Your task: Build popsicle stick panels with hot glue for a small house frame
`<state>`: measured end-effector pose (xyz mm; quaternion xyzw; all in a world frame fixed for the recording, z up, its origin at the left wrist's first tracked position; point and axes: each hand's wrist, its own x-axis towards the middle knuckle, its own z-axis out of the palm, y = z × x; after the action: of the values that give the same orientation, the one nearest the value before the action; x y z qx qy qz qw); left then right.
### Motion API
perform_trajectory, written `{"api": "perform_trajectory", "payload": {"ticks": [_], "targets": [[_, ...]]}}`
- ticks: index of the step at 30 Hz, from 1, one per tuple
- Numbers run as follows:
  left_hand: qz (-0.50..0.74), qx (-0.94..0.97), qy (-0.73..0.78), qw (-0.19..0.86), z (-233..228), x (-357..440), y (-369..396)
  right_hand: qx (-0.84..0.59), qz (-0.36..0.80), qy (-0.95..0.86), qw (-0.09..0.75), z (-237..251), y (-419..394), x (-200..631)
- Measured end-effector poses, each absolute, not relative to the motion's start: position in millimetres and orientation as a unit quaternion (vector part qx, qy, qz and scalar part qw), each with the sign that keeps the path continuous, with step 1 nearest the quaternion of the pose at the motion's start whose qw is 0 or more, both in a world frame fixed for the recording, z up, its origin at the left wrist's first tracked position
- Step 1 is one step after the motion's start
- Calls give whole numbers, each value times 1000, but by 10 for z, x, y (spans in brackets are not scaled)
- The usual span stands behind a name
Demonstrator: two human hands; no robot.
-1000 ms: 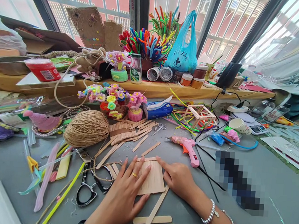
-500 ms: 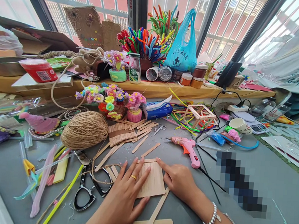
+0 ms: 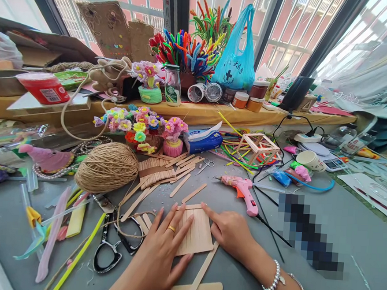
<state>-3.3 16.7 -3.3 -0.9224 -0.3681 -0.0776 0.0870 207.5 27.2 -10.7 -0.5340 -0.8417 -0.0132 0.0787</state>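
Observation:
Several craft sticks lie side by side as a flat wooden panel, with one stick laid across its far edge. My left hand rests on the panel's left part, fingers spread and stretched out. At the far right corner, the index finger of my right hand presses on the crosswise stick; the other fingers are curled in and seem to hold nothing. A loose craft stick touches the panel's near right corner, crossing another stick below it.
A pink glue gun lies beyond my right hand. Black-handled scissors and a twine ball are at left. Small scissors, a craft-stick pile and a stick frame sit farther back.
Both hands keep their places on the panel. The view has shifted very slightly; nothing else has visibly moved.

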Motion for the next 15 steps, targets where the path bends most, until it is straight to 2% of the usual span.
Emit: {"api": "perform_trajectory", "payload": {"ticks": [15], "targets": [[-120, -909, -389, 89, -46, -24, 140, -538, -11, -837, 101, -116, 263, 2077]]}}
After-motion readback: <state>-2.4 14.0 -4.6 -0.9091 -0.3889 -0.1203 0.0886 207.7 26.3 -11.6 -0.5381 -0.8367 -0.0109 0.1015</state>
